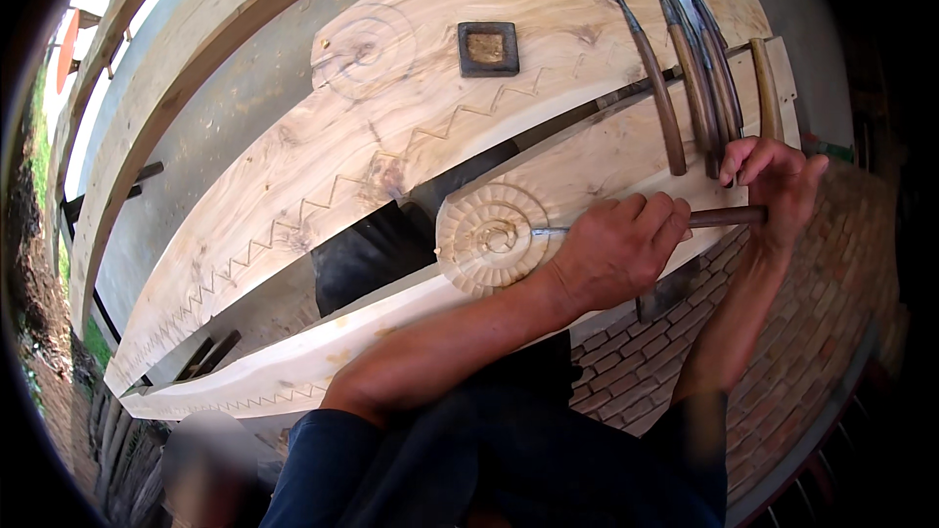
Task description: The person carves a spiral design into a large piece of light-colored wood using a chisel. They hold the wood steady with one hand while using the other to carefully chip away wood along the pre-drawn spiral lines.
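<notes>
My left hand (621,244) grips a gouge (724,217) by its wooden handle, with the blade on a carved, ribbed spiral rosette (489,235) at the end of a pale board (587,176). The heel of my right hand (773,191) is against the handle's end, its fingers loosely bent and apart. Just beyond it lie several carving gouges (699,78) with wooden handles and dark blades. A larger pale board (254,186) carries a pencilled spiral and zigzag lines. On it sits a small dark square block (487,49) with a hollowed centre.
Curved timber beams (156,78) run along the left, beside grass and soil at the rim. Dark material (367,259) shows between the boards. Brick paving (831,332) lies at the right. A person's blurred head (210,460) is at the lower left.
</notes>
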Motion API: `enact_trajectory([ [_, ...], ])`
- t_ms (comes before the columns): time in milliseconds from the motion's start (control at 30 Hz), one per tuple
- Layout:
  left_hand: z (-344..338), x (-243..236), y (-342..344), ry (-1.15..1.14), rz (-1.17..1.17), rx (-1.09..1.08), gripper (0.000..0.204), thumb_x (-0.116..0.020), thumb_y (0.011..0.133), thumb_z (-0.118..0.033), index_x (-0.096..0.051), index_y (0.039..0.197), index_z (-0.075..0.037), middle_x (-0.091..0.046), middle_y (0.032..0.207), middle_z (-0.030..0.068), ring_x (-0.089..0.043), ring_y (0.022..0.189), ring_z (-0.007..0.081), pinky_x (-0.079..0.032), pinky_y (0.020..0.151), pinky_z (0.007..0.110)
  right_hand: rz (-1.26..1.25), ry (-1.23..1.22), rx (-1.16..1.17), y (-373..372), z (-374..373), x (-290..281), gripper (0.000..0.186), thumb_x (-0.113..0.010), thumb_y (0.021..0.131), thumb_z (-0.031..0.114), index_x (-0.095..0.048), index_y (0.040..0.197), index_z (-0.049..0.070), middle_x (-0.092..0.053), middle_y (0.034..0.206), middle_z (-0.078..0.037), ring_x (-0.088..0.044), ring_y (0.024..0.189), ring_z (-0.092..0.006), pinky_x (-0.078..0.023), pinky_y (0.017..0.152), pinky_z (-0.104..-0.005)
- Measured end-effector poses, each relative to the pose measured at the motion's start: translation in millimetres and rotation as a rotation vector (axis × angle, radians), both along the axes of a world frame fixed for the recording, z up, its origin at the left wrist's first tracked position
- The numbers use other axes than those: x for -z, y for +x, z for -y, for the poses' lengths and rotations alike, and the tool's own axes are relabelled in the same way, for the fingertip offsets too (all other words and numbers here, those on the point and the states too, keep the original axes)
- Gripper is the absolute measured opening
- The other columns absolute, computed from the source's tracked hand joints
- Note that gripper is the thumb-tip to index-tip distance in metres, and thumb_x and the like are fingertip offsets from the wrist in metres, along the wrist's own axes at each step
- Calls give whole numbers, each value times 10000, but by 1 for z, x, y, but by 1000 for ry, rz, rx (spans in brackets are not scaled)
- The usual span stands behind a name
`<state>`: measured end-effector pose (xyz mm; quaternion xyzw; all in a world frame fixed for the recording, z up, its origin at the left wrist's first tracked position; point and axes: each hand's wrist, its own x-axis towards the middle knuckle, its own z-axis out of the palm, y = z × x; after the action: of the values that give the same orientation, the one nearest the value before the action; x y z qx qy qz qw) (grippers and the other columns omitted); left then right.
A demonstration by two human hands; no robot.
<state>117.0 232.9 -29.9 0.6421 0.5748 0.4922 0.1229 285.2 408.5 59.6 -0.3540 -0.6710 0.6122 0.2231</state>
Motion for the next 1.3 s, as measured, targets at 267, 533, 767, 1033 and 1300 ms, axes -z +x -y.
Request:
enact_trajectory([
  [267, -3, -1, -3, 7, 85, -25, 291, -800, 954, -219, -717, 1176, -51, -551, 890, 53, -628, 693, 205, -498, 565, 363, 8, 5, -29, -7, -5, -1, 973, -222, 1091, 823, -631, 796, -9, -673, 855, -204, -643, 782, -266, -508, 770, -387],
  [533, -3, -5, -4, -34, 139, -81, 256, -804, 950, -186, -729, 1160, -61, -566, 868, 52, -641, 688, 208, -496, 565, 362, 17, 9, -59, -22, -12, 0, 1009, -184, 1094, 823, -643, 762, -12, -697, 854, -205, -658, 752, -248, -532, 759, -375],
  [767, -1, -10, -7, -55, 192, -108, 192, -789, 952, -159, -732, 1115, -75, -568, 860, 50, -650, 690, 217, -500, 572, 368, 49, 3, -87, -29, -13, -2, 1024, -240, 1048, 882, -643, 746, -10, -696, 851, -206, -672, 745, -254, -557, 758, -386],
  [1033, 0, -9, -5, -146, 177, -107, 142, -767, 966, -189, -711, 1042, -83, -575, 855, 58, -659, 693, 236, -511, 580, 391, 24, -101, -57, -19, -6, 22, 975, -256, 1083, 833, -617, 726, 2, -687, 834, -193, -657, 729, -245, -544, 740, -385],
  [1300, 2, -3, 1, 14, 3, -33, 197, -776, 969, -225, -709, 1067, -67, -568, 864, 42, -633, 681, 199, -494, 557, 352, -43, -36, 140, 6, 12, 14, 929, -227, 1121, 776, -581, 729, 13, -636, 779, -169, -596, 699, -241, -492, 718, -361],
])
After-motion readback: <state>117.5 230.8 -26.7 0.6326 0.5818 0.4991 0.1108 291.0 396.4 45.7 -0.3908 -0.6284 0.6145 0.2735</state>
